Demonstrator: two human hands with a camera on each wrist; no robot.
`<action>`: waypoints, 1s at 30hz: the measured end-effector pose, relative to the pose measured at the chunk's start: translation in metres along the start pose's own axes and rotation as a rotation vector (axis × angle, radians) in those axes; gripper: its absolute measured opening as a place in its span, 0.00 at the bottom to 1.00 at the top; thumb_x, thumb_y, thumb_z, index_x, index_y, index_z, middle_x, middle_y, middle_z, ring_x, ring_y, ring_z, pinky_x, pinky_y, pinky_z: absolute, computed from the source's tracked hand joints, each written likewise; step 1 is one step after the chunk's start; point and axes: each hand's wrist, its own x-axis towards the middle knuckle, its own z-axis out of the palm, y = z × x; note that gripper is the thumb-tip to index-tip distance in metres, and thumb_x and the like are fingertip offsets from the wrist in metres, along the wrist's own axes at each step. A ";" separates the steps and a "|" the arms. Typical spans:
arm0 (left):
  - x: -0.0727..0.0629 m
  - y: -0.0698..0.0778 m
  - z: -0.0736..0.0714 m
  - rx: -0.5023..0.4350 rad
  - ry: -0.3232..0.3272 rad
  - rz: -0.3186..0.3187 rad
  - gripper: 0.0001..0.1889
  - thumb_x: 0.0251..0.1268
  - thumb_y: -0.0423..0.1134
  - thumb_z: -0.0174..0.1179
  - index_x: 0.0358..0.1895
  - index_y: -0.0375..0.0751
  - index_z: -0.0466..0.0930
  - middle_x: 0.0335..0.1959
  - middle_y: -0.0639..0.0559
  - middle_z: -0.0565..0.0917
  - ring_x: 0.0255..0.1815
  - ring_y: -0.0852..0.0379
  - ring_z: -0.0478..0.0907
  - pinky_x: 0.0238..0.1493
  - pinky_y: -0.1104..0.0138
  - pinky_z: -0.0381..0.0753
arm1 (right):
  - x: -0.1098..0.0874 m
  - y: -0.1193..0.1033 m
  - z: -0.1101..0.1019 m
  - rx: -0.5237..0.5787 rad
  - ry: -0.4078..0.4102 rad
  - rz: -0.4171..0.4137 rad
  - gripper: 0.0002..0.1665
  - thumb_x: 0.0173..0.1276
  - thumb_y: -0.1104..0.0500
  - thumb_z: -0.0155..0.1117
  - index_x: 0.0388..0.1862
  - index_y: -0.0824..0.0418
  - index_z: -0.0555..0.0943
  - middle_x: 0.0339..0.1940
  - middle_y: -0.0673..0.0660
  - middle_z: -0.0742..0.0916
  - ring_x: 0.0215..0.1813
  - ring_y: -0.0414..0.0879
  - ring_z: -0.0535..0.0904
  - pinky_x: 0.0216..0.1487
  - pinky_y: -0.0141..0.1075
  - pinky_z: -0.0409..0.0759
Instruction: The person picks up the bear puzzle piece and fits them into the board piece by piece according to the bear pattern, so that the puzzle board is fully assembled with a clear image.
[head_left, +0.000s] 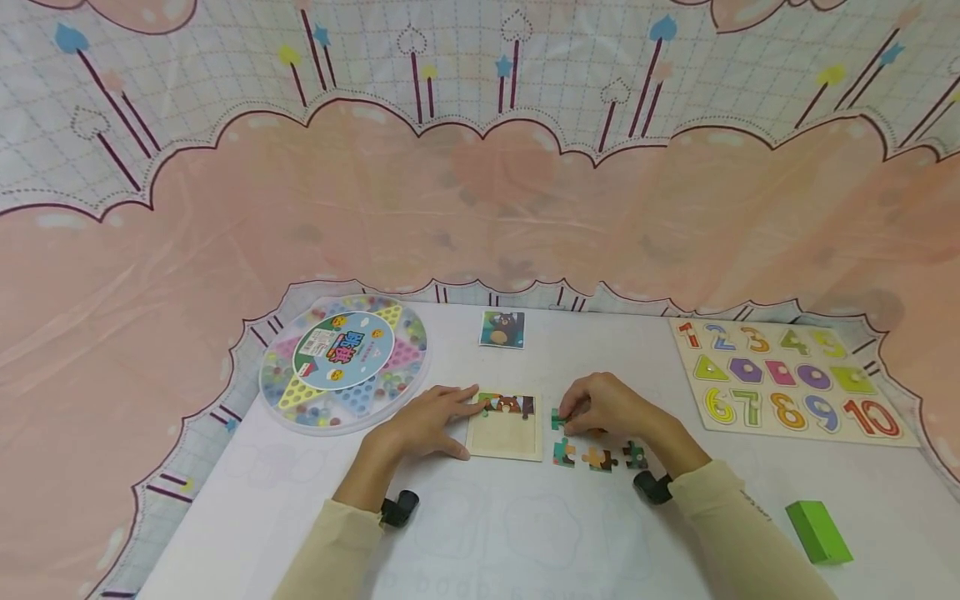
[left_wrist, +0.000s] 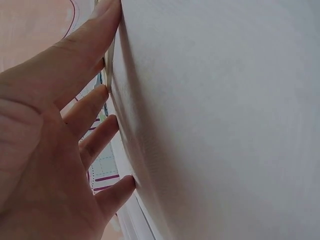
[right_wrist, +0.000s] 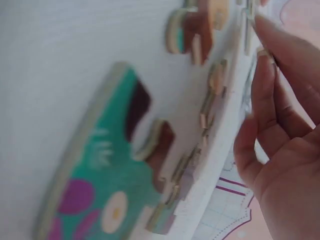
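Observation:
A square wooden puzzle tray (head_left: 504,437) lies in the middle of the table, with bear-picture pieces (head_left: 507,404) along its top edge. My left hand (head_left: 427,421) rests at the tray's left side, fingers spread and fairly straight. Its index finger reaches the laid pieces, and its thumb touches the lower left edge. Right of the tray, my right hand (head_left: 603,404) pinches a green puzzle piece (head_left: 557,419) near the table top. Below that hand lie several loose pieces, among them a teal one (head_left: 563,453), an orange-brown one (head_left: 600,459) and a dark green one (head_left: 635,455). The hand partly hides others.
Behind the tray lies a bear picture card (head_left: 502,330). A round Chinese checkers set (head_left: 405,379) stands at the left. A wooden number board (head_left: 757,392) lies at the right, with a green block (head_left: 819,532) nearer me. A patterned curtain (head_left: 480,200) hangs behind the table.

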 end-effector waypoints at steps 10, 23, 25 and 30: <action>0.001 -0.003 -0.001 -0.020 0.019 0.016 0.42 0.50 0.44 0.79 0.73 0.56 0.73 0.82 0.57 0.64 0.80 0.47 0.61 0.78 0.43 0.63 | 0.004 -0.012 -0.005 0.030 0.023 -0.111 0.09 0.59 0.61 0.79 0.38 0.56 0.89 0.41 0.52 0.90 0.39 0.42 0.78 0.39 0.27 0.80; 0.001 -0.008 -0.001 -0.067 0.050 0.054 0.42 0.50 0.43 0.79 0.72 0.51 0.74 0.82 0.55 0.64 0.80 0.45 0.61 0.79 0.40 0.59 | 0.025 -0.035 0.020 0.070 0.009 -0.129 0.12 0.61 0.58 0.78 0.44 0.57 0.91 0.44 0.54 0.92 0.37 0.38 0.81 0.39 0.26 0.82; 0.001 -0.008 -0.001 -0.069 0.050 0.053 0.42 0.50 0.44 0.79 0.72 0.51 0.74 0.82 0.55 0.64 0.80 0.46 0.61 0.79 0.41 0.59 | 0.029 -0.038 0.025 0.076 -0.002 -0.122 0.13 0.61 0.57 0.78 0.45 0.58 0.91 0.45 0.54 0.93 0.37 0.37 0.82 0.39 0.26 0.83; 0.000 -0.008 0.000 -0.083 0.051 0.044 0.41 0.50 0.44 0.79 0.72 0.52 0.74 0.81 0.57 0.65 0.80 0.46 0.61 0.80 0.41 0.59 | 0.037 -0.044 0.036 0.084 -0.005 -0.124 0.15 0.61 0.56 0.78 0.46 0.59 0.91 0.45 0.55 0.93 0.38 0.35 0.84 0.41 0.25 0.83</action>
